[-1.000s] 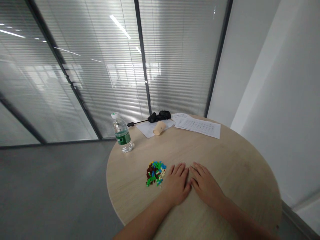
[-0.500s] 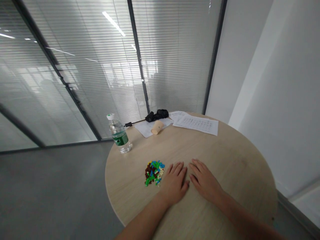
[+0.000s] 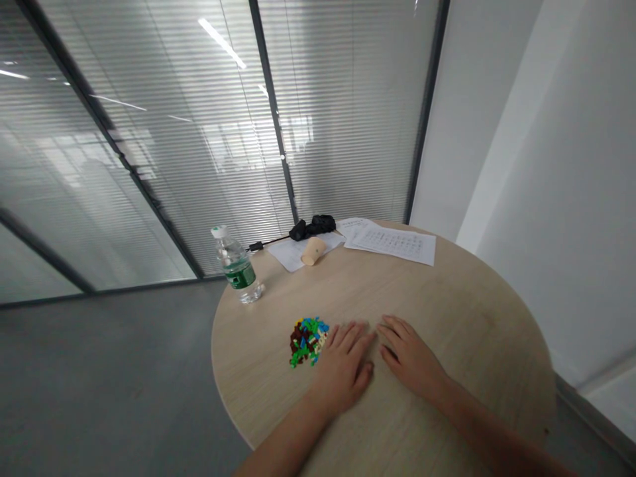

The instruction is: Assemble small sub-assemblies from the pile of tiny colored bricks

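We rest above a heap of small plastic building bricks [image 3: 308,341] — green, blue, brown, cream — unassembled in one loose pile, near and left on the round wooden tabletop [image 3: 447,311]. Our left hand [image 3: 342,368] lies just beside it, our right hand [image 3: 410,358] a little apart — both open, flat and empty.

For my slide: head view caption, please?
Left hand and right hand rest on a round pale wooden table beside colourful plastic bricks.
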`<state>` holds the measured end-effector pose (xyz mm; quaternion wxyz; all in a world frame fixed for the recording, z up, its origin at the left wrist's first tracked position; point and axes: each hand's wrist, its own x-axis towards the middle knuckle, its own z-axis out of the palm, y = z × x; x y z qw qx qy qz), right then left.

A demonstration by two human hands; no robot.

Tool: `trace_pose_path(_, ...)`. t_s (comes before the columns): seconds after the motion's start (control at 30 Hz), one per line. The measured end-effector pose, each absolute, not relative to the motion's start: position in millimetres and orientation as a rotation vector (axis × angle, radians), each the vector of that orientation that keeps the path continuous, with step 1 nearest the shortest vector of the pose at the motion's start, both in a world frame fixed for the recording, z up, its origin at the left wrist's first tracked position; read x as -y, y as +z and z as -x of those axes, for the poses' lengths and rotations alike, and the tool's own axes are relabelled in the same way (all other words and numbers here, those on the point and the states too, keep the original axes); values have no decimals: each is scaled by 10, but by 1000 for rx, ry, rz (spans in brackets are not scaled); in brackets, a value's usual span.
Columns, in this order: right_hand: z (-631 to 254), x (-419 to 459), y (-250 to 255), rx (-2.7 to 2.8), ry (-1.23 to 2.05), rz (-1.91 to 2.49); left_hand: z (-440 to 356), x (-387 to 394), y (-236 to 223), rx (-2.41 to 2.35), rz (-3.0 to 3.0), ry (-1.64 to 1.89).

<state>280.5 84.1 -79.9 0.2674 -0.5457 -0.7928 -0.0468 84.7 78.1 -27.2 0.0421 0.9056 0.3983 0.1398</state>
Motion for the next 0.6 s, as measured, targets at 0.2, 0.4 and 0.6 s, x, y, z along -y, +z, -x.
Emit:
trace_pose_path(0.2,-2797,-837,-787,2143,-101,1469,-372,-844,-323,-1491,-2742,660)
trace_pose_path(0.4,-2793,-840,-784,2127,-96,1477,-10,-1052,-411,-1726,-2397,795)
trace_pose_path(0.6,-2792,-845,-802,2100,-58,1461,4,-1230,-390,-1477,-2307,721)
